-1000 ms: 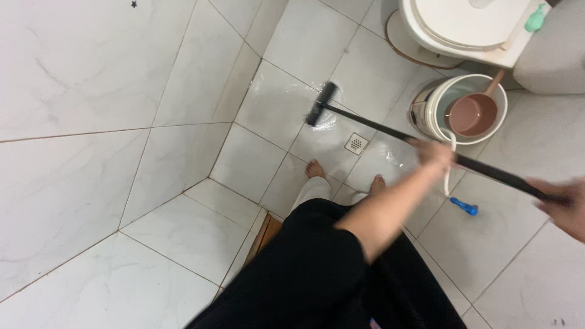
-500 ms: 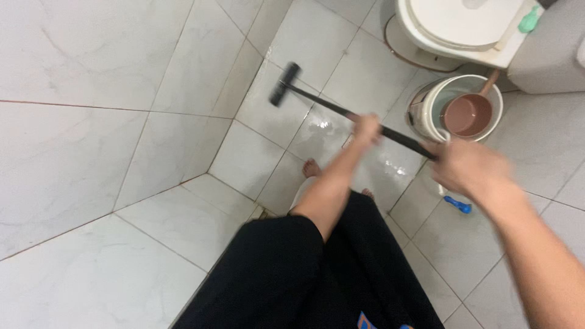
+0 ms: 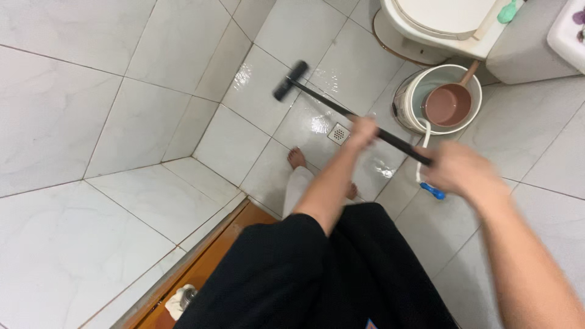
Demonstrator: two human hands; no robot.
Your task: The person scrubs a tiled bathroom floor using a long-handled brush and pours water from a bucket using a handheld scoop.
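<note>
Left hand: closed around the black handle of a floor brush, gripped partway along its length. Right hand: blurred, closed around the upper end of the same handle. Floor brush: handle slanted down and away from the hands; black brush head set on a wet white floor tile, close to the foot of the tiled wall. Square floor drain: seen just beside the left hand, under the handle. Bare feet: placed on the tiles near the drain. White bucket: stood beyond the right hand, a brown dipper resting inside it. Blue-tipped hose end: lying on the floor below the bucket. Toilet bowl: located behind the bucket, at the upper edge.
</note>
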